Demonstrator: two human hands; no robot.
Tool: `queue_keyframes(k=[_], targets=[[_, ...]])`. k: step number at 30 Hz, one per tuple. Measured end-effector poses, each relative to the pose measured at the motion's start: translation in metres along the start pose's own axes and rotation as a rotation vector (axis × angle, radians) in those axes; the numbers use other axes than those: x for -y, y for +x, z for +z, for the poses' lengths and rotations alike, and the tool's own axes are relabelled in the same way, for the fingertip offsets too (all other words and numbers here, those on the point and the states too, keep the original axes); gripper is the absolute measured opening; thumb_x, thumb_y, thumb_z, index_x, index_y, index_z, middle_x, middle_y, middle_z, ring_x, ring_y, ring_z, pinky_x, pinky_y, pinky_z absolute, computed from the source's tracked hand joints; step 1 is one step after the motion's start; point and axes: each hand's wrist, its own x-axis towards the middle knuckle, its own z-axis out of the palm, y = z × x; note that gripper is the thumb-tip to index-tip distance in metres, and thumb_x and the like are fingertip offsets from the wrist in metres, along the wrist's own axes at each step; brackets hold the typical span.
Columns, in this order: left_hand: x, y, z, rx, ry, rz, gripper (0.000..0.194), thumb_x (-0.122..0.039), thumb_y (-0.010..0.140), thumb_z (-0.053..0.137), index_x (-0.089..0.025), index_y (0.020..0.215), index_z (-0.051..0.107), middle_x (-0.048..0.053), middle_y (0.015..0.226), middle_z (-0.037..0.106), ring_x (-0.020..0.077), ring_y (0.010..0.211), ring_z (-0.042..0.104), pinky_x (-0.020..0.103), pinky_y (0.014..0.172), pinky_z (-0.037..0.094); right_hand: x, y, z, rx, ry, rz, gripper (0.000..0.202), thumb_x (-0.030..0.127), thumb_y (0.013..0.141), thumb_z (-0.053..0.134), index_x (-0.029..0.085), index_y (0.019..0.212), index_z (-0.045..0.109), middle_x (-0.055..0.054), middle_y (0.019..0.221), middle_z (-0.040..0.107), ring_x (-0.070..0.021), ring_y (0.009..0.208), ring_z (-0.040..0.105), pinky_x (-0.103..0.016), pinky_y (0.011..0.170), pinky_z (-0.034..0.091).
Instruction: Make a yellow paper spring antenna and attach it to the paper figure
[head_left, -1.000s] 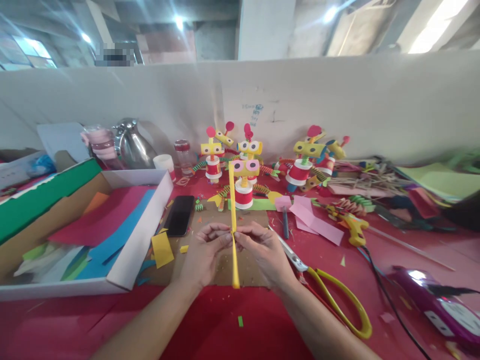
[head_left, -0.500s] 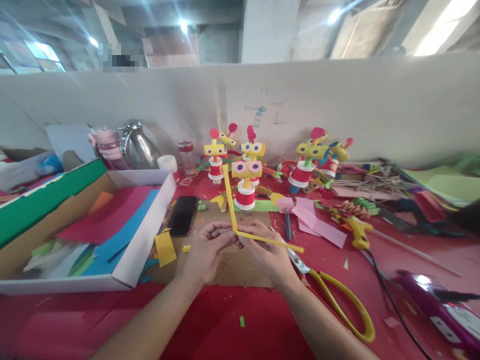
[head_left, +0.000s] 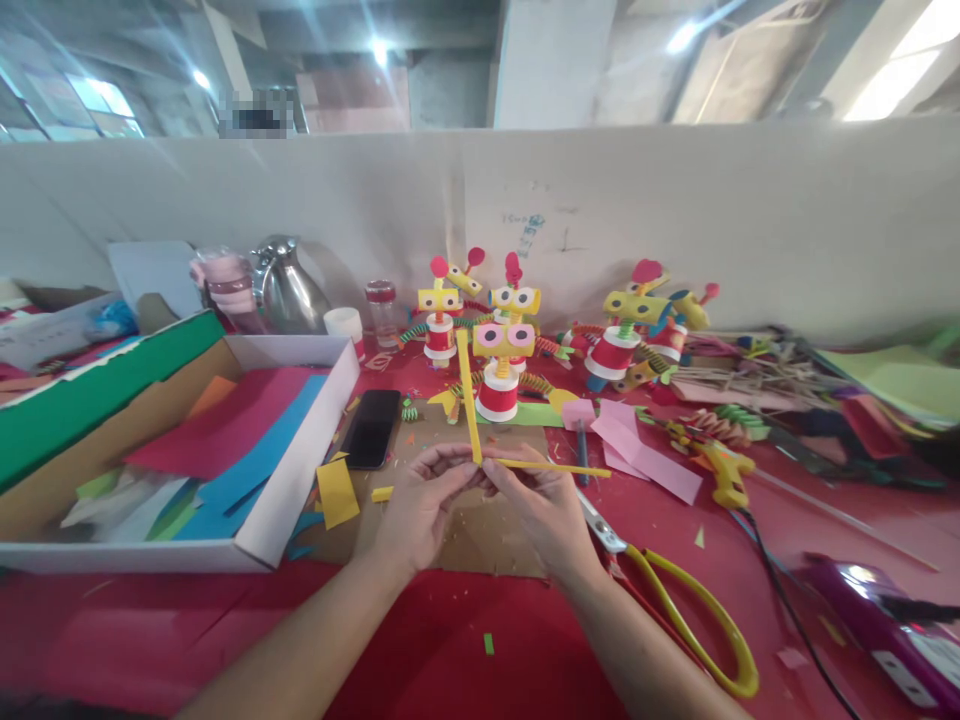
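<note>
Two narrow arms of yellow paper strip (head_left: 469, 395) meet at a corner between my hands, one pointing up and the other out to the right. My left hand (head_left: 427, 495) pinches the corner from the left. From the other side my right hand (head_left: 536, 500) pinches it too, thumb tips nearly touching. My fingers partly hide the join. Both hands are above a brown cardboard sheet (head_left: 480, 545). Behind them stands a paper figure (head_left: 498, 390) with pink-rimmed eyes, a yellow tube head and a red cup body.
Yellow-handled scissors (head_left: 705, 610) lie right of my right arm, near a yellow glue gun (head_left: 727, 472) with a black cord and a purple power strip (head_left: 889, 620). At left are a box of coloured paper (head_left: 300, 470) and a phone (head_left: 373, 430). More figures (head_left: 615, 345) stand behind.
The strip's right-hand arm has swung up to nearly level, and my fingers have closed in around the corner. The whole view has shifted slightly.
</note>
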Motion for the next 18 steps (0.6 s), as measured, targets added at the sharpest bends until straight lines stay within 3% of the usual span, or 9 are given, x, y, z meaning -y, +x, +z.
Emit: queue_keyframes(k=[5, 13, 18], targets=[[-0.001, 0.0, 0.0, 0.007, 0.021, -0.016, 0.019, -0.013, 0.064, 0.076, -0.015, 0.082, 0.069, 0.002, 0.075, 0.069, 0.0103, 0.068, 0.063, 0.022, 0.068, 0.051, 0.0, 0.0, -0.004, 0.035, -0.175, -0.054, 0.013, 0.025, 0.08, 0.065, 0.022, 0.088, 0.074, -0.003, 0.079, 0.064, -0.013, 0.065, 0.058, -0.026, 0.059, 0.05], [-0.003, 0.002, -0.004, 0.065, 0.063, -0.1, 0.021, -0.015, 0.063, 0.077, -0.015, 0.084, 0.071, 0.002, 0.081, 0.069, 0.0115, 0.077, 0.062, 0.025, 0.078, 0.049, 0.008, 0.008, -0.015, 0.145, -0.418, -0.117, 0.015, 0.022, 0.082, 0.061, 0.023, 0.087, 0.075, -0.005, 0.078, 0.068, -0.0189, 0.077, 0.06, -0.031, 0.064, 0.049], [0.0, 0.004, -0.008, 0.044, 0.059, -0.136, 0.023, -0.015, 0.06, 0.079, -0.014, 0.082, 0.072, 0.002, 0.076, 0.069, 0.011, 0.072, 0.062, 0.023, 0.072, 0.049, 0.011, 0.008, -0.015, 0.198, -0.467, -0.158, 0.016, 0.019, 0.082, 0.06, 0.023, 0.087, 0.074, -0.005, 0.079, 0.066, -0.0186, 0.076, 0.059, -0.032, 0.066, 0.048]])
